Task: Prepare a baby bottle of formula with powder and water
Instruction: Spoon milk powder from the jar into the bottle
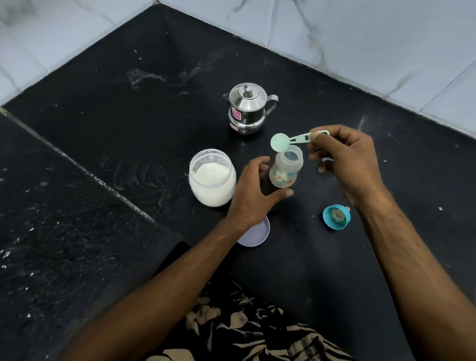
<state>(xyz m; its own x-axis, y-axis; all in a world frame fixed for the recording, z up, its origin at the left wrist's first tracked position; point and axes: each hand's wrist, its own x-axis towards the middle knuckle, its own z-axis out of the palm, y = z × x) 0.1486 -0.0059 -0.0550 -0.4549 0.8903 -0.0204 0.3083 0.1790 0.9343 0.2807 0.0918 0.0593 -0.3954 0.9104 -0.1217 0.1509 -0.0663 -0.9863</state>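
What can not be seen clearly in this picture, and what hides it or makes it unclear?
- Head view: how much powder is inside the baby bottle; its frosted wall blurs it.
- Head view: part of the lilac lid; the left hand and wrist cover it.
- Head view: whether the scoop, pinched by the right hand, keeps powder; too small.
- Head view: what the steel pot holds; its lid is on.

Black speckled counter (85,225), white grey-veined marble wall (356,33). Mint green scoop (281,142). Clear bottle (285,170) with orange-blue print. Clear jar (212,177), white powder (211,175). Teal cap (336,217) lower right. Lilac lid (255,234). Shiny steel pot (247,108), pink sticker. Black-beige leaf-print clothing (261,339) at bottom.
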